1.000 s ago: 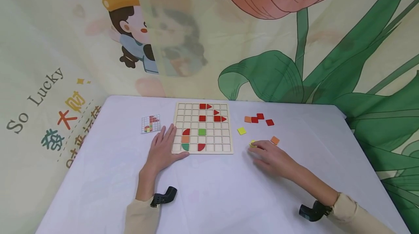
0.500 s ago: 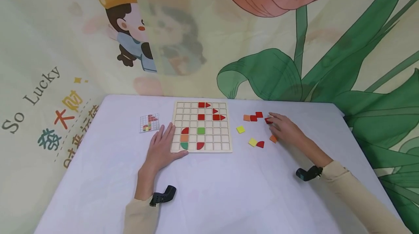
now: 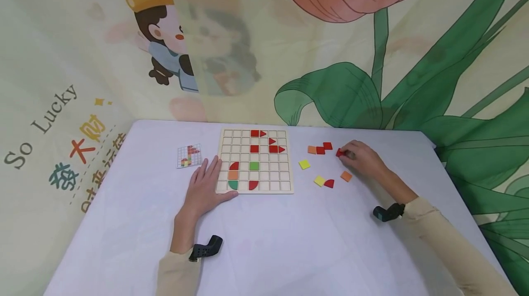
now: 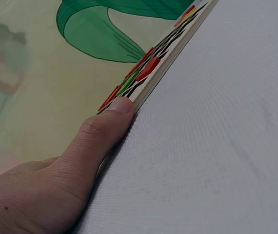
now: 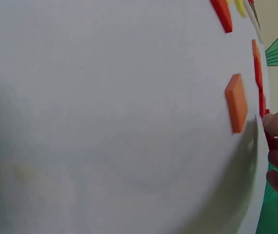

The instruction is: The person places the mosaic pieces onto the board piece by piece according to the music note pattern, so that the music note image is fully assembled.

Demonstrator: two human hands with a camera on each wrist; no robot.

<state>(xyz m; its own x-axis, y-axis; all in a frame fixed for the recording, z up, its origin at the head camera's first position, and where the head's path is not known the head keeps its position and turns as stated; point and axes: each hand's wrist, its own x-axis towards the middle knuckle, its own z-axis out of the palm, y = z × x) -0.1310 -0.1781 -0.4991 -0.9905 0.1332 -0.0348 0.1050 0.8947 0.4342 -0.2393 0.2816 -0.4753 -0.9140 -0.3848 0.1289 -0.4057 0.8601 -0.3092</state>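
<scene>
In the head view, my right hand (image 3: 363, 158) pinches a red square tile (image 3: 339, 152) between thumb and fingers at the right of the table; most of the tile is covered. My left hand (image 3: 202, 190) lies along the left edge of a wooden grid board (image 3: 272, 175), fingers straight, thumb on its near corner. Red, orange and green tiles sit in some cells of the board, among them a light green square (image 3: 254, 166) and a dark green quarter-round (image 3: 233, 185). In the left wrist view, the thumb (image 4: 122, 105) presses on the board's edge.
A small pattern card (image 3: 188, 156) lies left of the board. To its right are two red squares (image 3: 320, 150), orange squares (image 3: 346, 176), yellow squares (image 3: 304, 164) and a red quarter-round (image 3: 329, 184). A printed cloth (image 3: 330, 93) hangs behind the table (image 3: 281, 241).
My right hand has moved from the near yellow square and red quarter-round, up and right to the red square, and now pinches it. The left hand stays on the board.
</scene>
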